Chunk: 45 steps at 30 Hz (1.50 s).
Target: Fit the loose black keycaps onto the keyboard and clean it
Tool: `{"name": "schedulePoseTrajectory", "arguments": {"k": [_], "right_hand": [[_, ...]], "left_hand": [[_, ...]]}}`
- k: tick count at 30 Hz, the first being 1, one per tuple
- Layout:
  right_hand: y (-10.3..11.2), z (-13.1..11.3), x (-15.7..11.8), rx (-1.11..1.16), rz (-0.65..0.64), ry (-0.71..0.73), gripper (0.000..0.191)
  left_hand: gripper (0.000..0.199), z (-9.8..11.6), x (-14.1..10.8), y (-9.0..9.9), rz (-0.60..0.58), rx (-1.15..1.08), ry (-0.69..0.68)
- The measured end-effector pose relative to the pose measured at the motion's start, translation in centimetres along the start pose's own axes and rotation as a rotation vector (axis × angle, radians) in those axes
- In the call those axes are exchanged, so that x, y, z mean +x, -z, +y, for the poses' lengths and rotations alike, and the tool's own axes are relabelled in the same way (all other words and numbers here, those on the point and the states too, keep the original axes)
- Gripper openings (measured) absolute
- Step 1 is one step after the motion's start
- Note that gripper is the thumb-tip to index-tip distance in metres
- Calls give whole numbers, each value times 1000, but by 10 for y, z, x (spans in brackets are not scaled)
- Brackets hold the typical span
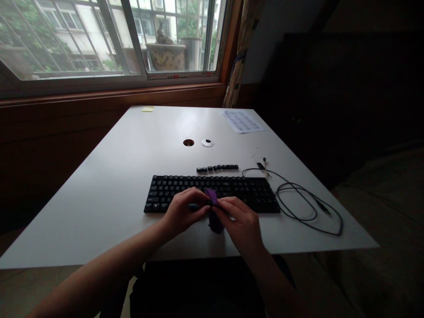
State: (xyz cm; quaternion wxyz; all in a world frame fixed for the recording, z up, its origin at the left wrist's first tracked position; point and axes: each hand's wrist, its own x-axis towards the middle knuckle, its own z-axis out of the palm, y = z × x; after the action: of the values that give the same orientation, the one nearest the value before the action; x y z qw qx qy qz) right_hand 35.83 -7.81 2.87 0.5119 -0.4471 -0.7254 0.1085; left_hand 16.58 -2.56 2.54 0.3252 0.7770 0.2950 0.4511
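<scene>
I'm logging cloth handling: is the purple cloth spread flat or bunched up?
Bunched up: the purple cloth is gathered at the fingers of the left hand and right hand, part above them, part below.

A smooth white tabletop [99, 190] holds a black keyboard [185, 182] near its front edge. Just behind is a row of small black keys [217, 168]. A thin black cord [303, 190] loops on the right. Farther back lie white printed paper sheets [243, 121] and a little yellow paper [147, 109].
</scene>
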Motion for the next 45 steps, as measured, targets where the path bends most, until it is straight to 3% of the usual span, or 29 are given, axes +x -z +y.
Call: {"name": "schedulePoseTrajectory", "arguments": {"k": [8,16,22,30,35,45], "right_hand": [[-6,12,-6,-8,74,113,23],[8,15,-3,-1,-14,207,28],[12,24,-5,25,-35,105,19],[5,16,-10,27,175,-100,24],[4,3,2,-16,100,50,13],[2,13,1,-64,-7,130,23]], "left_hand": [[10,3,0,0,20,-22,-16],[12,6,1,3,26,-70,7],[14,1,-1,6,56,-285,150],[12,3,2,6,17,-230,49],[13,1,1,5,-10,-226,51],[13,-1,2,6,-40,-309,109]]}}
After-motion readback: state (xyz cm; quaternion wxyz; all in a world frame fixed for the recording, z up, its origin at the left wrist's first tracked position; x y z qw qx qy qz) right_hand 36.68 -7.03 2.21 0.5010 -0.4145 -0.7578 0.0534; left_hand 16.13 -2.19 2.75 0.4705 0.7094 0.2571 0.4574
